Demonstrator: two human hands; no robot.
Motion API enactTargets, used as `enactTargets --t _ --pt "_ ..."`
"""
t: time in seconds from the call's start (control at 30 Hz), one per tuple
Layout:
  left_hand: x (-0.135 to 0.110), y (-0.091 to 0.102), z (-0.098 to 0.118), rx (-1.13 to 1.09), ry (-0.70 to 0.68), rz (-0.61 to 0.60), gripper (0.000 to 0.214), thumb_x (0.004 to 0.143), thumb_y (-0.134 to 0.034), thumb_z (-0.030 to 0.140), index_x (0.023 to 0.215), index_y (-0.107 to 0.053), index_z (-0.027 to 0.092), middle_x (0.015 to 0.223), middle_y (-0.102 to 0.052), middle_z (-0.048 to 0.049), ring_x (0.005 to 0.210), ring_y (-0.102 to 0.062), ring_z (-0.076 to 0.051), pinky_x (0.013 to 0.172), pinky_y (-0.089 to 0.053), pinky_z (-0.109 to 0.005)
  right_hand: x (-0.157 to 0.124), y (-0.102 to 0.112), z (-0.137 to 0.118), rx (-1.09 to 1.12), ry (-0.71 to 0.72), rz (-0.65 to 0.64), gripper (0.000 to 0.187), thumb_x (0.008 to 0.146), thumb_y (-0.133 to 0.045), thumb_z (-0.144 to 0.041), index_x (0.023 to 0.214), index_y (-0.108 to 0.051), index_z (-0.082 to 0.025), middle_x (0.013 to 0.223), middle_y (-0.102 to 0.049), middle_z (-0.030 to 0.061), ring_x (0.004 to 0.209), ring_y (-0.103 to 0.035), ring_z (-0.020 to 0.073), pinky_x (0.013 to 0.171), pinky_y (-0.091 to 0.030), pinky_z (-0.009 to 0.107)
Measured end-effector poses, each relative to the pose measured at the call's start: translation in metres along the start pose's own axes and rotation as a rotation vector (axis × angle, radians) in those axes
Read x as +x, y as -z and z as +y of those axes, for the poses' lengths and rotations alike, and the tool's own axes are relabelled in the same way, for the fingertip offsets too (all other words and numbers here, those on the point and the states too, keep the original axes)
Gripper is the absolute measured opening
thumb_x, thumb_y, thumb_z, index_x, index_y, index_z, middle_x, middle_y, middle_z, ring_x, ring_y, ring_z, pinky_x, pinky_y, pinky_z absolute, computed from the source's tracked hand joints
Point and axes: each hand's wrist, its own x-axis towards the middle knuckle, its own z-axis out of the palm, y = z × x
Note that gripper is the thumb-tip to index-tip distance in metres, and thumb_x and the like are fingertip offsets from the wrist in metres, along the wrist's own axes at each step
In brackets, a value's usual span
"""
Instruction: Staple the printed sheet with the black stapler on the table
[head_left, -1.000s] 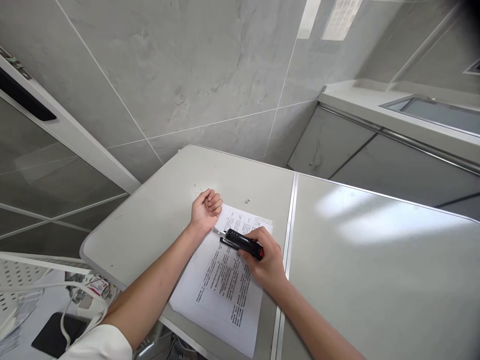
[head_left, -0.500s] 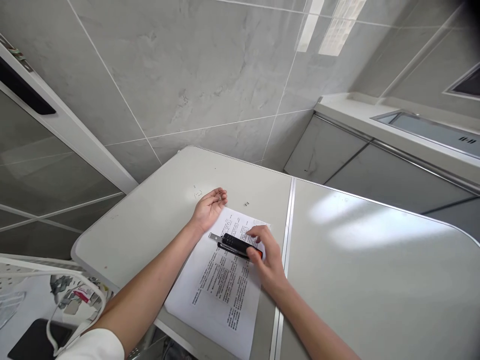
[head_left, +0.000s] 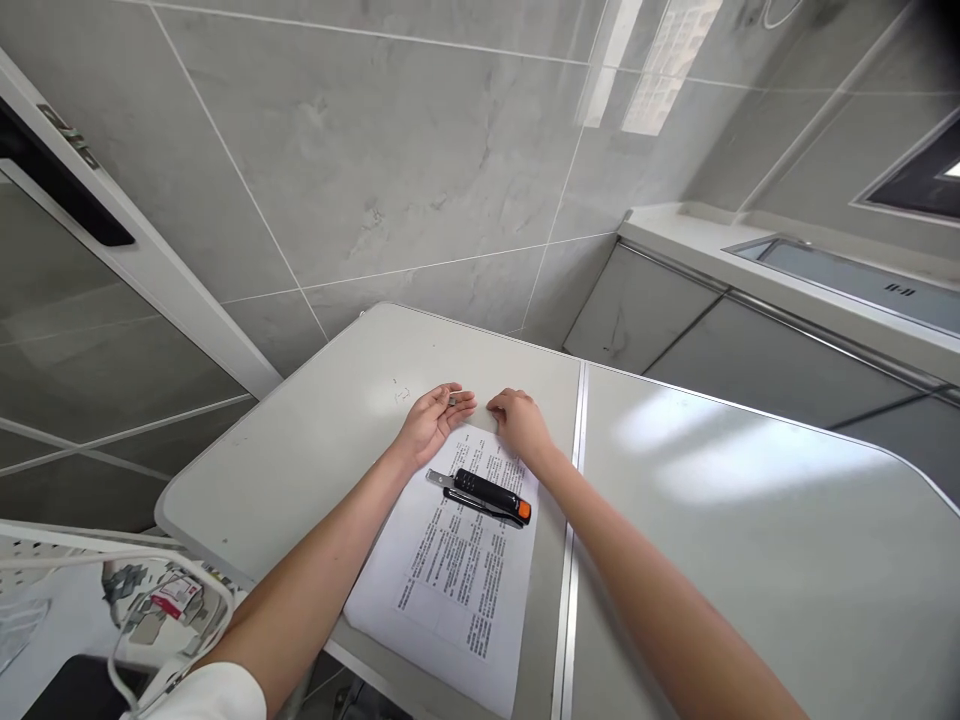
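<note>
A black stapler (head_left: 487,495) with an orange end lies opened up on printed sheets of paper (head_left: 442,590), its metal strip pointing left. Just beyond the paper's top edge, my left hand (head_left: 431,425) rests palm up with curled fingers. A small grey metal piece, apparently staples (head_left: 452,401), sits at those fingers. My right hand (head_left: 523,425) is off the stapler, reaching down to the table past the sheet's top right corner. Its fingertips are pinched together at the tabletop, and whatever is between them is hidden.
The pale folding table (head_left: 675,580) has a metal seam (head_left: 576,480) to the right of the paper. A shelf at lower left holds a red and white box (head_left: 176,595), a white cable and a black item. Tiled wall stands behind; a counter (head_left: 675,225) is at right.
My right hand has left the stapler and moved up to where small dark bits lay on the table; they are now hidden. My left hand's fingers have opened slightly. The view has shifted a little.
</note>
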Motion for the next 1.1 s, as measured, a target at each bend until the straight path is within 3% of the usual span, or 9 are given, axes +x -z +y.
enactTargets --t 0.1,0.17,0.27,0.4,0.57,0.7,0.97,1.1 --pt "0.001 0.001 -0.002 -0.005 0.002 -0.021 0.019 0.104 -0.054 0.022 0.107 -0.068 0.009 0.107 -0.076 -0.0172 0.101 -0.075 -0.022 0.105 -0.056 -0.04 0.0 0.004 -0.003 0.015 -0.032 0.042 0.03 0.087 -0.052 0.0 0.091 -0.076 -0.018 0.093 -0.072 0.0073 0.088 -0.062 0.0202 0.084 -0.047 0.032" --pt "0.002 0.001 -0.004 -0.028 0.013 -0.03 0.024 0.105 -0.051 0.023 0.107 -0.069 0.008 0.113 -0.075 -0.019 0.107 -0.074 -0.023 0.108 -0.053 -0.04 0.0 0.01 -0.015 0.084 -0.032 0.136 0.025 0.086 -0.055 -0.003 0.092 -0.075 -0.017 0.091 -0.071 0.0062 0.085 -0.062 0.0193 0.084 -0.047 0.032" --pt "0.003 0.001 -0.004 -0.089 0.041 -0.042 0.034 0.107 -0.047 0.03 0.109 -0.071 0.006 0.115 -0.074 -0.02 0.112 -0.071 -0.025 0.108 -0.051 -0.039 0.004 0.018 -0.041 0.219 0.104 0.24 0.022 0.088 -0.056 -0.007 0.097 -0.072 -0.018 0.095 -0.07 0.0046 0.086 -0.063 0.0176 0.085 -0.048 0.031" --pt "0.005 0.003 -0.003 -0.174 0.063 -0.061 0.043 0.108 -0.042 0.038 0.104 -0.072 0.007 0.101 -0.074 -0.0153 0.103 -0.071 -0.022 0.1 -0.053 -0.033 0.01 0.014 -0.068 0.224 0.257 0.116 0.03 0.088 -0.051 -0.003 0.102 -0.072 -0.02 0.099 -0.068 0.0054 0.09 -0.061 0.0175 0.082 -0.048 0.028" --pt "0.005 0.003 -0.002 -0.174 0.088 -0.059 0.044 0.109 -0.04 0.035 0.1 -0.073 0.008 0.092 -0.072 -0.0122 0.092 -0.069 -0.019 0.093 -0.053 -0.031 0.016 0.004 -0.066 0.08 0.242 0.001 0.03 0.09 -0.05 -0.002 0.098 -0.074 -0.018 0.097 -0.068 0.008 0.094 -0.058 0.0193 0.083 -0.046 0.028" --pt "0.004 0.001 -0.002 -0.168 0.098 -0.078 0.043 0.109 -0.04 0.034 0.099 -0.073 0.009 0.09 -0.072 -0.0114 0.092 -0.069 -0.019 0.093 -0.052 -0.031 0.016 0.007 -0.062 0.031 0.219 -0.017 0.029 0.091 -0.052 -0.004 0.098 -0.075 -0.018 0.094 -0.069 0.0078 0.091 -0.058 0.0193 0.083 -0.045 0.028" --pt "0.0 0.0 -0.005 -0.07 0.011 -0.127 0.018 0.1 -0.06 0.021 0.102 -0.073 0.009 0.098 -0.073 -0.0132 0.104 -0.069 -0.022 0.101 -0.05 -0.035 0.015 0.014 -0.07 -0.074 0.196 -0.021 0.03 0.09 -0.048 -0.003 0.09 -0.075 -0.018 0.086 -0.068 0.0075 0.084 -0.053 0.0203 0.075 -0.041 0.028" --pt "0.001 0.004 -0.006 -0.049 -0.017 -0.106 0.008 0.091 -0.069 0.011 0.097 -0.074 0.008 0.098 -0.074 -0.0127 0.108 -0.068 -0.023 0.104 -0.049 -0.034 0.018 0.02 -0.078 -0.119 0.209 -0.096 0.027 0.086 -0.051 -0.004 0.09 -0.074 -0.018 0.083 -0.069 0.008 0.089 -0.052 0.0229 0.073 -0.038 0.029"
